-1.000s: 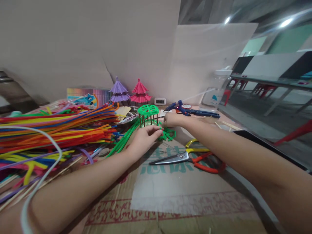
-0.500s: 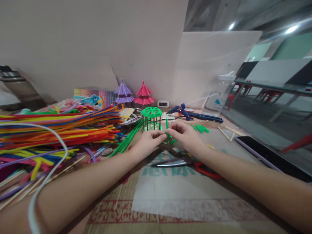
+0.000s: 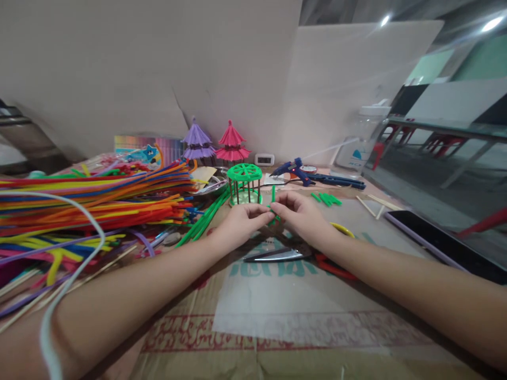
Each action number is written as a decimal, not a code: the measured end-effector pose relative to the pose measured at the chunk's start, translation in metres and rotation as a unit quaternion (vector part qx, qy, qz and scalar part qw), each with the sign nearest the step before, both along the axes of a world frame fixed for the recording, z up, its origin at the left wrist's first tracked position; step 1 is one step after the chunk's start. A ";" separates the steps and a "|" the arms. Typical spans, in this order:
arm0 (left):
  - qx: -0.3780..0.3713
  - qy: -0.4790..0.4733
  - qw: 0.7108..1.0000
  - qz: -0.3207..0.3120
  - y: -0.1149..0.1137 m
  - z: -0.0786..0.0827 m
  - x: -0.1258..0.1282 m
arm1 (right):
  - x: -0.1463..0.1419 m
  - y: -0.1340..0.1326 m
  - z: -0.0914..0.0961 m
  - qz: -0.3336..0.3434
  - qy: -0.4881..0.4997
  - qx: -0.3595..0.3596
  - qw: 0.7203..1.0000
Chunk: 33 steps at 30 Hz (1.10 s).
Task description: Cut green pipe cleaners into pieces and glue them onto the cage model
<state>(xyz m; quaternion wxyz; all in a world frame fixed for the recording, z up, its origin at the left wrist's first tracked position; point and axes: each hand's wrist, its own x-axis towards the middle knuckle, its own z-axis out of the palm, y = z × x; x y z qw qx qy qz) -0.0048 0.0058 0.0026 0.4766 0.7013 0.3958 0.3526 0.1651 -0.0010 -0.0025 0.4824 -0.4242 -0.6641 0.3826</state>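
Both hands meet at the centre over the cardboard. The fingertips of my left hand [image 3: 246, 224] and my right hand [image 3: 297, 214] pinch a short green pipe cleaner [image 3: 273, 194], one end of which stands up between them; its lower part is mostly hidden by the fingers. Just behind my left hand stands a small round pavilion frame [image 3: 244, 173] with a green spoked top, brown posts and a green base. Below my hands lie scissors [image 3: 277, 256] with red handles, partly covered by my right forearm. Short cut green pieces [image 3: 327, 199] rest beyond my right hand.
Bundles of coloured pipe cleaners [image 3: 95, 195] fill the left side. At the back stand a purple roof model [image 3: 197, 141], a red one [image 3: 233, 142], a small clock [image 3: 264, 159] and a blue glue gun [image 3: 291, 170]. A phone [image 3: 443, 245] and bottle [image 3: 358, 142] are on the right.
The view has tilted and shifted slightly. Both hands stay together on the green pipe cleaner; its upright end now looks straighter, and less green shows below the fingers.
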 end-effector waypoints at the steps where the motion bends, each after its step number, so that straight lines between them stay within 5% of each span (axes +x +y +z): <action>1: -0.003 -0.001 1.000 -0.002 0.000 0.000 0.000 | 0.000 0.000 0.000 -0.004 -0.008 -0.004 1.000; 13: -0.084 -0.036 0.996 -0.008 -0.002 0.003 0.003 | -0.002 0.001 -0.004 0.034 0.046 -0.034 0.998; 33: -0.042 0.003 0.999 -0.005 0.000 0.001 0.001 | -0.002 0.001 -0.003 0.025 0.005 -0.027 0.999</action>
